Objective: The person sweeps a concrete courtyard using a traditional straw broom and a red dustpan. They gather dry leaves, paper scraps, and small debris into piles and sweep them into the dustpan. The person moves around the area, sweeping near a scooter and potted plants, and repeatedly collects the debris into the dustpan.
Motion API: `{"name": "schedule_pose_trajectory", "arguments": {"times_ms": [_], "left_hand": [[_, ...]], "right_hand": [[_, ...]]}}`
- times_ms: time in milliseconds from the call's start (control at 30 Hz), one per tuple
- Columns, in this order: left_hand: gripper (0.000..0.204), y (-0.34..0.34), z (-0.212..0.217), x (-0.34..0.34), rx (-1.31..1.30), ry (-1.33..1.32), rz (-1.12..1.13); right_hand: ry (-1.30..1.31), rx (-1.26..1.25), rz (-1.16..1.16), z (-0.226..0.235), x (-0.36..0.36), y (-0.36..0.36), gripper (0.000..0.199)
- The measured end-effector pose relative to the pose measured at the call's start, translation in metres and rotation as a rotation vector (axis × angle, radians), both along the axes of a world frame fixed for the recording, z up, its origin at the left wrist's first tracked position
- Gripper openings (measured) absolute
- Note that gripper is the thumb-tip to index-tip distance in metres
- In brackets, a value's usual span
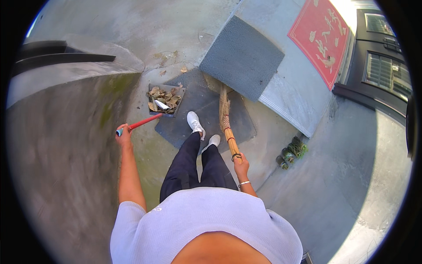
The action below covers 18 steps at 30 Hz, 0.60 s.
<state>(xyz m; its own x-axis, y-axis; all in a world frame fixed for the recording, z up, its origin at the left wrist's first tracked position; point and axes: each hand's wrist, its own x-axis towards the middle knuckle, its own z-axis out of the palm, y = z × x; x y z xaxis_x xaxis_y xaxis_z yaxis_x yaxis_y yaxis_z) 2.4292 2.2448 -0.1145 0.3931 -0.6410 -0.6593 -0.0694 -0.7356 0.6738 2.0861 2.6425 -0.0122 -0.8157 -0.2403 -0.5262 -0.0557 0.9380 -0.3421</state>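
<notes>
My left hand (124,134) grips the end of a long red handle (143,122) that runs down to a dark dustpan (165,100) on the ground ahead. The dustpan is filled with dry brown leaves and a white scrap. My right hand (241,166) holds the bamboo handle of a straw broom (227,125), whose bristles reach the ground at the edge of a grey doormat (241,57). My white shoes (195,123) stand on a dark mat (206,114) between the dustpan and the broom.
A red mat with gold figures (319,37) lies on a raised concrete step before a dark door (382,66). Several small green rolls (291,152) sit on the concrete at the right. A curved concrete wall (66,132) rises at the left. A few leaves (165,57) lie beyond the dustpan.
</notes>
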Motion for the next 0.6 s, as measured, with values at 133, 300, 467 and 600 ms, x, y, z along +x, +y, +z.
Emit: {"name": "schedule_pose_trajectory", "arguments": {"times_ms": [133, 300, 467, 600], "left_hand": [[0.009, -0.008, -0.03, 0.001, -0.024, -0.027, 0.017], [0.007, -0.019, -0.046, 0.0, -0.074, -0.087, -0.001], [0.004, -0.038, -0.061, -0.003, -0.168, -0.191, -0.066], [0.006, -0.033, -0.041, -0.033, -0.239, -0.307, -0.123]], "right_hand": [[-0.052, 0.055, 0.179, -0.042, -0.001, -0.063, 0.032], [-0.067, -0.13, 0.292, -0.054, 0.017, -0.134, 0.033], [-0.044, -0.284, 0.523, -0.032, -0.019, -0.217, 0.036], [0.164, -0.165, 0.875, -0.054, -0.064, -0.295, 0.044]]}}
